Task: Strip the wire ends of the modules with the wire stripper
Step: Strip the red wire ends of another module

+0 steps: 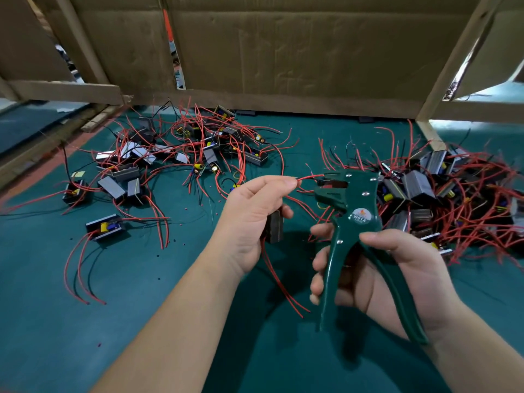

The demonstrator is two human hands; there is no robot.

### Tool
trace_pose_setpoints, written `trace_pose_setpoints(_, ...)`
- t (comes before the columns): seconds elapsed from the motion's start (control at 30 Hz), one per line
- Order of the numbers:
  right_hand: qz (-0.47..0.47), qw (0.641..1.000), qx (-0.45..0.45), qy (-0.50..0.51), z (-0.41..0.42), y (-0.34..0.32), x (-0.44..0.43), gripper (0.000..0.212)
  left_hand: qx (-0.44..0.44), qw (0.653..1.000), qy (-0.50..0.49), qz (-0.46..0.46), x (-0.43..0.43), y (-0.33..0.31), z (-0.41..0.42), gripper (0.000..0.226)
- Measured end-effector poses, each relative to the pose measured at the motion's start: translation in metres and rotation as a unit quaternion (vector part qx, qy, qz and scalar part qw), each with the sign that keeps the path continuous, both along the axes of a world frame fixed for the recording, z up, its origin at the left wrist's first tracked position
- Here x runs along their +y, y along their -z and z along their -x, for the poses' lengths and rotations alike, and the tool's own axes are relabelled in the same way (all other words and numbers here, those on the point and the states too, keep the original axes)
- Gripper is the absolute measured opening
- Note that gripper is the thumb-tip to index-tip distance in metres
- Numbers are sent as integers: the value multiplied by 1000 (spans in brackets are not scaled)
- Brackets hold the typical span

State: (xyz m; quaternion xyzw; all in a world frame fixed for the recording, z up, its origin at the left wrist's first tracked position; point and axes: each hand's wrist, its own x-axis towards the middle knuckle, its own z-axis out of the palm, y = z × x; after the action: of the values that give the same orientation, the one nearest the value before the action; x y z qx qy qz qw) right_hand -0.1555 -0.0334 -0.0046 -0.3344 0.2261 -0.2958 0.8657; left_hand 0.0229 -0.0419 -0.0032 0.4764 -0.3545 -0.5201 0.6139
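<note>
**Wire end at the stripper's mouth, squeeze not yet made**

The red wire (307,177) runs from the fingertips of the left hand (249,217) into the head of the green wire stripper (354,199), whose jaws stand apart. (Whether the tip sits fully in the cutting slot I cannot tell; the head hides it.) The left hand pinches this wire between thumb and forefinger, and its lower fingers clasp the grey module (275,226) against the palm. The right hand (397,268) grasps the stripper round both handles, which are spread.

I judge the step in hand to be the feeding of the wire. The next move calls, I think, for holding the wire straight and steady, then one firm press of the handles.

One heap of modules (198,148) lies far left on the green mat (56,279), and another heap (442,191) lies just beyond the stripper.
</note>
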Motion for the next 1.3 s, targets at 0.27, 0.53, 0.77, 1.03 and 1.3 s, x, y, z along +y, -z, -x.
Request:
trace_pose_setpoints(0.27, 47, 996, -78, 15, -8, 1, 11, 54, -49, 998, 9, 27, 3, -2, 0, 13)
trace_pose_setpoints(0.53, 73, 990, -80, 89, -2, -4, 5, 72, -175, 980, 25, 97, 6, 1, 4, 16)
trace_pose_setpoints(0.77, 75, 993, -34, 89, -4, -1, 6, 79, -239, 965, 15, 110, 9, 2, 4, 21)
trace_pose_setpoints(1.03, 104, 992, -29, 65, -4, -1, 9, 70, -82, 994, -50, 55, 2, 2, 5, 21)
trace_pose_setpoints(1.3, 27, 997, -44, 54, -1, 0, 2, 59, -47, 988, -27, 143, 2, -4, -9, 17)
